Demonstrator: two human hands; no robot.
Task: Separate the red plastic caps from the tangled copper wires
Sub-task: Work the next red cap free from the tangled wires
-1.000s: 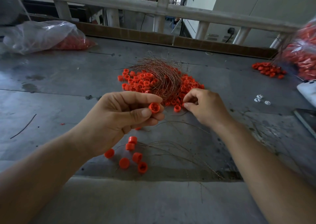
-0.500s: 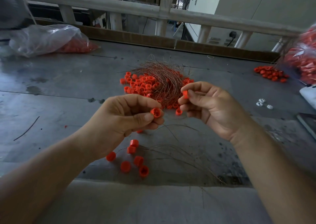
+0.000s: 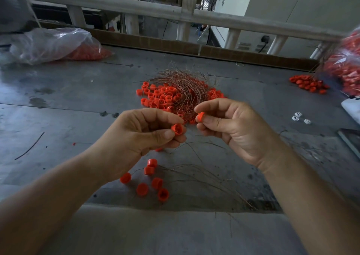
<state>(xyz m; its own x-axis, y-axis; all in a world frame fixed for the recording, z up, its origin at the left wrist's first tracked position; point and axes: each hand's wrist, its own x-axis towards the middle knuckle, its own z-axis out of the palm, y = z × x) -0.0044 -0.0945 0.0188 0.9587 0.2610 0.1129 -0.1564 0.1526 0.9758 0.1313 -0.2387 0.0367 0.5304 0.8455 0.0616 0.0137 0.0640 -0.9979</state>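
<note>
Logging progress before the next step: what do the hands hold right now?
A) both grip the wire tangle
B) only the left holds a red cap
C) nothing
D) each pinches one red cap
D: the left hand pinches a cap between thumb and fingers, and the right hand pinches a second cap.

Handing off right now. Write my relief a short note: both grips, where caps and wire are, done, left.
Left grip pinches one red cap; right grip pinches a second cap, both raised over the table.
Cap heap tangled in the copper wire bundle lies mid-table beyond them.
Done: several freed caps near the front edge, loose wire strands beside them.
Left: untangle the heap.
</note>
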